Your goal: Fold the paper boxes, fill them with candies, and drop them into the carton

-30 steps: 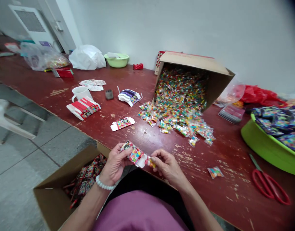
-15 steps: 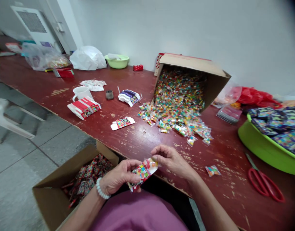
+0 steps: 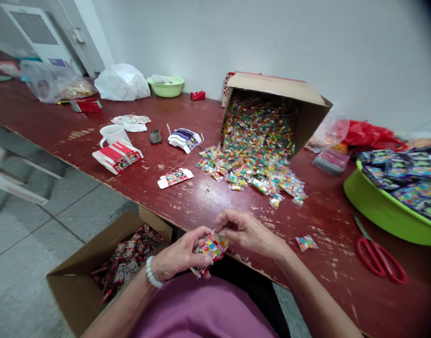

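My left hand (image 3: 180,256) grips a small colourful printed paper box (image 3: 209,249) just over the near edge of the dark red table (image 3: 208,202). My right hand (image 3: 245,230) pinches the box's top end, fingers closed on its flap. A white bead bracelet circles my left wrist. One loose sweet packet (image 3: 306,242) lies on the table right of my right hand. A flat unfolded box (image 3: 175,177) lies further out on the table.
A tipped cardboard carton (image 3: 279,103) spills several small sweet packets (image 3: 250,169). A carton of filled boxes (image 3: 96,277) stands on the floor at left. Red scissors (image 3: 377,256) and a green basin (image 3: 380,206) are at right. A white mug (image 3: 111,134) and stacked flat boxes (image 3: 117,156) lie left.
The small box has turned from lying crosswise to more upright and come nearer my body. My right hand has gone from pushing a sweet packet in to pinching the top flap.
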A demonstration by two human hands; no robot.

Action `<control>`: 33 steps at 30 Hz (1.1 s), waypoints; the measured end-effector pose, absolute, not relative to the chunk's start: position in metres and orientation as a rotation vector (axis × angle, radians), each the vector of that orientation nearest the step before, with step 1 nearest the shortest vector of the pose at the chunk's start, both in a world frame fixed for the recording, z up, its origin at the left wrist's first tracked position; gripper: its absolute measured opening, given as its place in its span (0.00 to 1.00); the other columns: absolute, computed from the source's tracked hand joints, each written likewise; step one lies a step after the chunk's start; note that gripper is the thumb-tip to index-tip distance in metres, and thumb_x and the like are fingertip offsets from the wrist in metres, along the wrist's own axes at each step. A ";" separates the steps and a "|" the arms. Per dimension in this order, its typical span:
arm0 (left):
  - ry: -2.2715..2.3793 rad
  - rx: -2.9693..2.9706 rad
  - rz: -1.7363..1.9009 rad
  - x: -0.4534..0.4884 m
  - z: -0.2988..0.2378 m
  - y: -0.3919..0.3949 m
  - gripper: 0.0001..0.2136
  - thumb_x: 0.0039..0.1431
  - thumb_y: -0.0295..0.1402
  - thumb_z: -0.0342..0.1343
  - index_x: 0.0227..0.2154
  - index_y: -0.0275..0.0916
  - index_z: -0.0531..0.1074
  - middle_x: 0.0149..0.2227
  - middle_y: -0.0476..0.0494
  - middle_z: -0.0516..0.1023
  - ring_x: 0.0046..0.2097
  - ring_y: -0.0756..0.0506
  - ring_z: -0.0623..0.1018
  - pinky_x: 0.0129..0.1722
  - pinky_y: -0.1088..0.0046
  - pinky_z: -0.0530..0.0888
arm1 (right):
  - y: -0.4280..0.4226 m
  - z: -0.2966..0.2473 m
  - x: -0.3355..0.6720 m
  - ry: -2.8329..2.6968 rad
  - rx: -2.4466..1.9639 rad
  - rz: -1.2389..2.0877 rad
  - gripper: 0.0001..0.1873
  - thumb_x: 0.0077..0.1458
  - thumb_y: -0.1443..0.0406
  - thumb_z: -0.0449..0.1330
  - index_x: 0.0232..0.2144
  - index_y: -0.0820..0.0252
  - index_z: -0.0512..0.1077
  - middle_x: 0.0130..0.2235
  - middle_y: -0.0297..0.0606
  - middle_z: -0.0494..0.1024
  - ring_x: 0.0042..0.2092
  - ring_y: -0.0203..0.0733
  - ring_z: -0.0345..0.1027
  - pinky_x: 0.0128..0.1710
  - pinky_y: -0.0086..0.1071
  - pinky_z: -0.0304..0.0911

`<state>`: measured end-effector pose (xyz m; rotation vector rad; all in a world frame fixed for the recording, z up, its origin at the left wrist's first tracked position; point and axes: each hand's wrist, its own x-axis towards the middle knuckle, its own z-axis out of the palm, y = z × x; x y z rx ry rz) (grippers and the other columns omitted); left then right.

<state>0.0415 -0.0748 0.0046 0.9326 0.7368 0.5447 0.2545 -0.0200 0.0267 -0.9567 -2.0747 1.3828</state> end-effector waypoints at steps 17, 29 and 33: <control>0.936 0.311 1.090 0.061 -0.007 -0.077 0.16 0.58 0.41 0.58 0.42 0.33 0.74 0.26 0.47 0.78 0.20 0.49 0.75 0.18 0.73 0.74 | -0.057 -0.012 0.211 -1.552 -1.032 1.153 0.09 0.56 0.61 0.64 0.40 0.55 0.77 0.35 0.35 0.71 0.32 0.36 0.65 0.31 0.29 0.62; 0.906 0.401 1.027 0.058 -0.002 -0.081 0.25 0.60 0.51 0.52 0.51 0.36 0.71 0.29 0.44 0.79 0.18 0.48 0.75 0.16 0.74 0.71 | -0.045 -0.006 0.208 -1.497 -0.993 1.346 0.09 0.54 0.62 0.64 0.38 0.57 0.74 0.35 0.36 0.80 0.32 0.39 0.74 0.31 0.31 0.68; 0.939 0.486 1.039 0.054 0.000 -0.081 0.22 0.60 0.46 0.55 0.51 0.37 0.73 0.28 0.46 0.79 0.20 0.50 0.75 0.18 0.77 0.70 | -0.045 0.002 0.209 -1.826 -0.868 1.080 0.07 0.58 0.64 0.61 0.39 0.55 0.77 0.40 0.39 0.81 0.41 0.41 0.74 0.44 0.35 0.68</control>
